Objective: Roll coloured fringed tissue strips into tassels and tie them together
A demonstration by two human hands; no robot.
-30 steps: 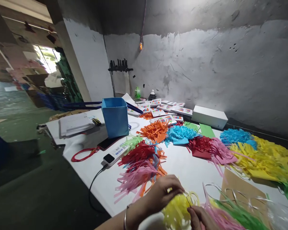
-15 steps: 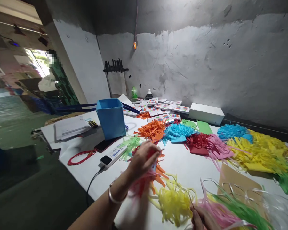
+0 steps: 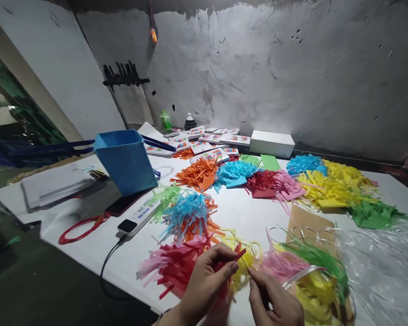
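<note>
My left hand (image 3: 206, 283) pinches a bundle of red fringed paper strips (image 3: 180, 265) low in the middle of the view. My right hand (image 3: 275, 301) is just beside it, fingertips closed on a thin dark needle or wire (image 3: 246, 266) that points up toward the red bundle. A yellow fringed paper bundle (image 3: 240, 256) lies on the white table (image 3: 245, 213) right behind both hands. Pink strips (image 3: 153, 265) stick out to the left of the red bundle.
Piles of cut paper fringe lie across the table: blue (image 3: 185, 213), orange (image 3: 195, 174), yellow (image 3: 333, 188), green (image 3: 374, 213). A blue paper box (image 3: 125, 158), a power strip (image 3: 138, 217), a phone, a red cord (image 3: 80, 228), a white box (image 3: 272, 142) and clear plastic (image 3: 384, 267) are around.
My left hand reached out to the fringe pile, then came back toward me holding a red bundle. The yellow bundle now lies on the table. The camera has swung right and down.
</note>
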